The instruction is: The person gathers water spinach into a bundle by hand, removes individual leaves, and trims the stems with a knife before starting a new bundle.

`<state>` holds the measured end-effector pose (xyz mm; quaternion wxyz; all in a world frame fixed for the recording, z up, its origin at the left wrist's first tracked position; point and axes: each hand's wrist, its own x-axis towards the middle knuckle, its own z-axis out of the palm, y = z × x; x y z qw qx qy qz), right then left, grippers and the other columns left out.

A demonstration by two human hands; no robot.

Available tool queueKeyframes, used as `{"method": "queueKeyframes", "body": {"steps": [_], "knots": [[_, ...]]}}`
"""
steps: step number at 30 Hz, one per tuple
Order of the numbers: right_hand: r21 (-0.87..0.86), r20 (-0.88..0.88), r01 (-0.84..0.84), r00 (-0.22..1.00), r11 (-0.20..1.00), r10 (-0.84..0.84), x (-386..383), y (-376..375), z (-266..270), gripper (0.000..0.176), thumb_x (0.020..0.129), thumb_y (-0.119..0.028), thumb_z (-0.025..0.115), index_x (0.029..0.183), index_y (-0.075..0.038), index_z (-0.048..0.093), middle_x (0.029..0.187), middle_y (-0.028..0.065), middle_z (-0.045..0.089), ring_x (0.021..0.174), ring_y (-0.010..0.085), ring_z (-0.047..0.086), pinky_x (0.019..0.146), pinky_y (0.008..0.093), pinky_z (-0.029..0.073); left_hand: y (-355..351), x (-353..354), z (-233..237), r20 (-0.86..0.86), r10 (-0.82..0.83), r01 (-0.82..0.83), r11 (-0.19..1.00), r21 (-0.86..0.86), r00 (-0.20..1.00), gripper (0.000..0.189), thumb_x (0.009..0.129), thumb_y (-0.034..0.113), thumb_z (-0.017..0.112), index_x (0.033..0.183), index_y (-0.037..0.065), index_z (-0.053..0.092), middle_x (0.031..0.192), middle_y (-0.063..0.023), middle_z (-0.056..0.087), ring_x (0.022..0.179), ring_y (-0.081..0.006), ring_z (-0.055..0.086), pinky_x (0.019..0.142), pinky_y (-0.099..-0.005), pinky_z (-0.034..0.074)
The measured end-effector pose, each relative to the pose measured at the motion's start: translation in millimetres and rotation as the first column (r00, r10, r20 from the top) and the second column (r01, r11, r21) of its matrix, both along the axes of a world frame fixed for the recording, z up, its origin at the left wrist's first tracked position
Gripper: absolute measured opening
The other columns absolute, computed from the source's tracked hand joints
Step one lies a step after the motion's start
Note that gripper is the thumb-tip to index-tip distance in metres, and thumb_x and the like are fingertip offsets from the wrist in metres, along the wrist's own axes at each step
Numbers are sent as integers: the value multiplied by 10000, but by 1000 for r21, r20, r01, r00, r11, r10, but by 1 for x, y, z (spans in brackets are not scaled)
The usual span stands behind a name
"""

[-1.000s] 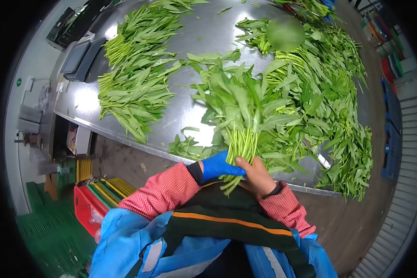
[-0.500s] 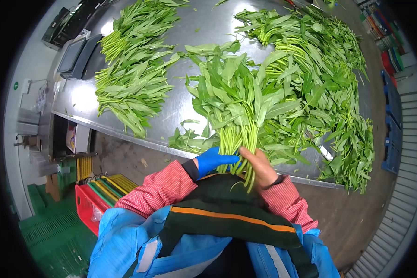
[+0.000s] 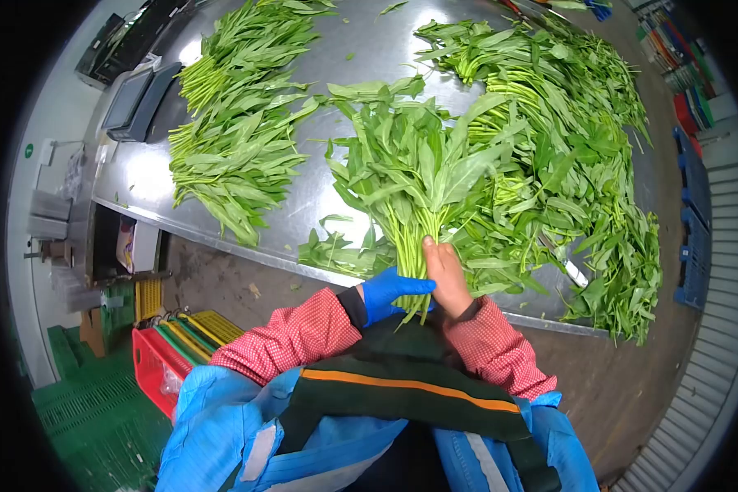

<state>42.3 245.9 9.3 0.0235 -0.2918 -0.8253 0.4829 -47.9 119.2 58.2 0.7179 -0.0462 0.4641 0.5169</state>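
A bunch of water spinach [image 3: 412, 217] is held in front of me at the table's near edge, leaves pointing away and stem ends towards my apron. My left hand [image 3: 388, 293], in a blue glove, is closed round the lower stems from the left. From the right, my bare right hand [image 3: 448, 279] grips the same stems slightly higher, its thumb lying along them. Some stem ends stick out below the glove. Loose leaves [image 3: 348, 252] lie on the metal table [image 3: 328, 172] just left of the bunch.
A large heap of water spinach [image 3: 566, 139] covers the table's right side, with a white-handled knife [image 3: 578, 273] at its near edge. Bunches [image 3: 238, 156] are laid along the left. Beyond them stands a grey device [image 3: 139, 102]. A red crate [image 3: 152, 365] is at lower left.
My right hand has moved up the stems and slightly left. The stems now sit closer together and more upright. My left hand has shifted slightly right, still round the bunch.
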Motion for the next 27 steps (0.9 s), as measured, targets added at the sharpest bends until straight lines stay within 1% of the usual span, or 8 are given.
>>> {"method": "queueKeyframes", "body": {"steps": [4, 7, 11, 15, 19, 20, 23, 27], "knots": [[-247, 143, -77, 983, 966, 115, -7, 11, 19, 625, 909, -571, 410, 928, 13, 631, 836, 277, 626, 816, 411, 613, 726, 460, 461, -7, -2, -30, -38, -5, 13, 979, 204, 999, 405, 813, 83, 687, 1187, 27, 544, 994, -92, 645, 856, -180, 649, 769, -320, 535], [-5, 288, -254, 926, 967, 245, -1, 24, 68, 596, 885, -576, 470, 870, -5, 643, 738, 201, 637, 708, 357, 620, 645, 435, 468, -15, -15, -14, -237, 51, -3, 980, 201, 970, 342, 794, 79, 707, 1102, 7, 576, 923, -99, 652, 806, -179, 654, 754, -322, 538], [-44, -62, 63, 996, 997, -65, -5, 27, 63, 352, 827, -398, 667, 792, -52, 608, 574, 93, 563, 531, 269, 565, 504, 360, 431, -20, -19, -18, -214, 44, -1, 981, 194, 976, 330, 778, 51, 708, 1070, -1, 562, 908, -104, 644, 818, -192, 650, 723, -305, 529], [8, -113, 17, 993, 1000, -16, -15, 18, 46, 307, 815, -299, 704, 808, -27, 563, 555, 71, 540, 488, 217, 536, 483, 343, 414, -19, -3, -23, -139, 108, -85, 982, 166, 984, 321, 785, 62, 709, 1067, 3, 567, 912, -120, 649, 825, -214, 655, 757, -336, 543], [-686, -81, 70, 982, 725, -170, -13, 25, 33, 172, 857, -154, 656, 843, -30, 537, 586, 0, 548, 487, 93, 514, 448, 272, 376, -22, -6, -21, -137, 89, -67, 985, 161, 987, 340, 798, 58, 695, 1104, 8, 556, 920, -114, 648, 824, -209, 654, 747, -325, 544], [-700, -95, 46, 983, 712, -157, -11, 26, 34, 142, 878, -111, 623, 827, -36, 515, 626, -30, 551, 528, 42, 504, 454, 233, 357, -22, -5, -21, -125, 104, -84, 985, 153, 987, 330, 799, 59, 691, 1099, 8, 562, 919, -114, 649, 823, -206, 654, 742, -322, 545], [-493, -260, -19, 957, 870, -126, -7, 19, 25, 160, 855, -92, 632, 800, -34, 494, 609, 1, 535, 534, 89, 528, 466, 260, 374, -22, -6, -22, -97, 134, -122, 985, 126, 986, 299, 801, 55, 679, 1079, 5, 581, 918, -111, 652, 819, -197, 655, 726, -313, 545], [22, -393, -322, 868, 946, 304, 2, 9, 69, 143, 807, -53, 637, 794, -35, 495, 597, 56, 491, 538, 163, 533, 491, 298, 401, -24, -6, -19, -123, 155, -142, 984, 108, 980, 257, 797, 39, 657, 1047, 1, 609, 923, -99, 661, 809, -188, 655, 702, -297, 544]]}}
